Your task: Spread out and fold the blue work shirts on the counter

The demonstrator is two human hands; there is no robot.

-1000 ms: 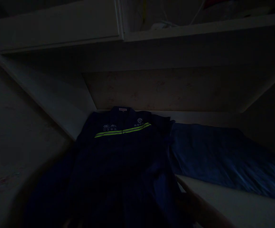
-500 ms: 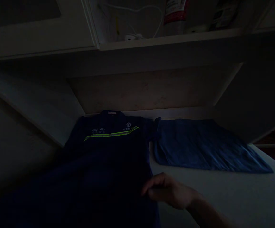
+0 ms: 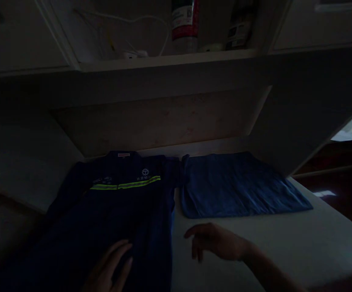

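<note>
Head view crops left hand [image 3: 110,269] and jacket [image 3: 139,215].

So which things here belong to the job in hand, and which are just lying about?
Likely in the job:
navy top, with the left hand over it and the right hand beside it
possibly the blue cloth, lying next to it

Probably just lying about:
red-and-white-labelled bottle, on the shelf
dark container, same shelf
white cable, above that shelf
</note>
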